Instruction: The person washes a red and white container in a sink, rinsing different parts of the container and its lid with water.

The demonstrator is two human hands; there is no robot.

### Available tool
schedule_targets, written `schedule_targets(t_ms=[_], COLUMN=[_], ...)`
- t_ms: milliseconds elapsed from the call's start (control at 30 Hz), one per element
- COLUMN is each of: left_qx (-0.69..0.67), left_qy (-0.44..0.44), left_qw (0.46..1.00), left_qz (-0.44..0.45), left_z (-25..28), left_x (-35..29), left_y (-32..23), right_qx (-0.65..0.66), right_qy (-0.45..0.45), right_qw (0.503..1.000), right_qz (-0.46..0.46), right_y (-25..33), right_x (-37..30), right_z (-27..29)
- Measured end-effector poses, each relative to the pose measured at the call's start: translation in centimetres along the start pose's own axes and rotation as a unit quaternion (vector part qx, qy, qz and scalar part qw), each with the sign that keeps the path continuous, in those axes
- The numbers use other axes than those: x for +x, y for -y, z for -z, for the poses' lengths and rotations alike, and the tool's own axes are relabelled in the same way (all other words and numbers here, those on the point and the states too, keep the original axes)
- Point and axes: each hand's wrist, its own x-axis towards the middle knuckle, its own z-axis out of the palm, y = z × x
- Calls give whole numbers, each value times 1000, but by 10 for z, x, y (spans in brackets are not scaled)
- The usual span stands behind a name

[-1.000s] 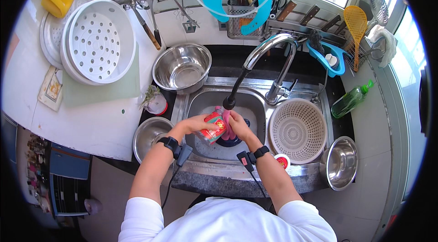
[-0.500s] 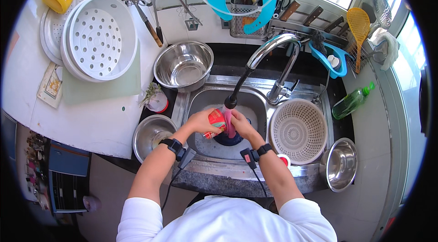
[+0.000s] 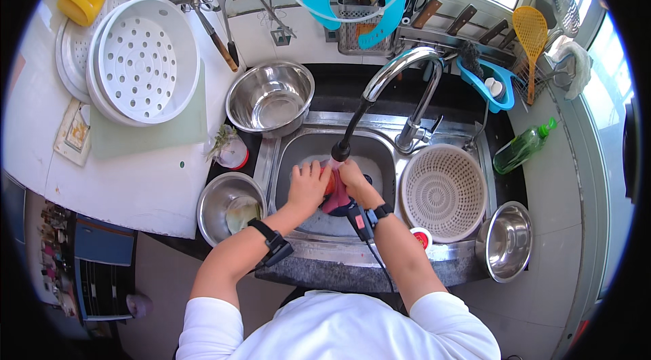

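Note:
Over the steel sink (image 3: 288,149), both my hands are close together under the faucet's black hose end (image 3: 341,151). My left hand (image 3: 308,185) curves over a red printed can (image 3: 330,183), hiding most of it. My right hand (image 3: 355,179) grips a pink cloth (image 3: 337,202), bunched against the can and hanging below the fingers. How the right fingertips lie is partly covered. Something dark and round sits on the sink floor behind the cloth, mostly hidden.
Steel bowls stand left of the sink (image 3: 270,95) (image 3: 230,204) and at right (image 3: 505,241). A beige colander (image 3: 444,194) rests beside the basin, near a red-and-white round lid (image 3: 422,238). The chrome faucet (image 3: 413,119) arches overhead; a green bottle (image 3: 525,148) stands farther right.
My left hand has turned from holding the can's side to lying over it, fingers pointing away. The can has tipped lower, and the right hand with the pink cloth has shifted slightly.

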Motion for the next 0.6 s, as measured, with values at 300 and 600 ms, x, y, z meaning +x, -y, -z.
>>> schedule_targets(t_ms=[300, 600], left_qx=[-713, 106], left_qy=[426, -21], left_qw=[513, 994], left_qz=[216, -22], left_z=[8, 15], left_x=[15, 5], left_y=[64, -6], right_qx=[61, -58], right_qy=[164, 31], right_qw=[980, 996], right_qz=[90, -64], right_y=[7, 7], right_x=[-33, 16], right_z=[17, 5])
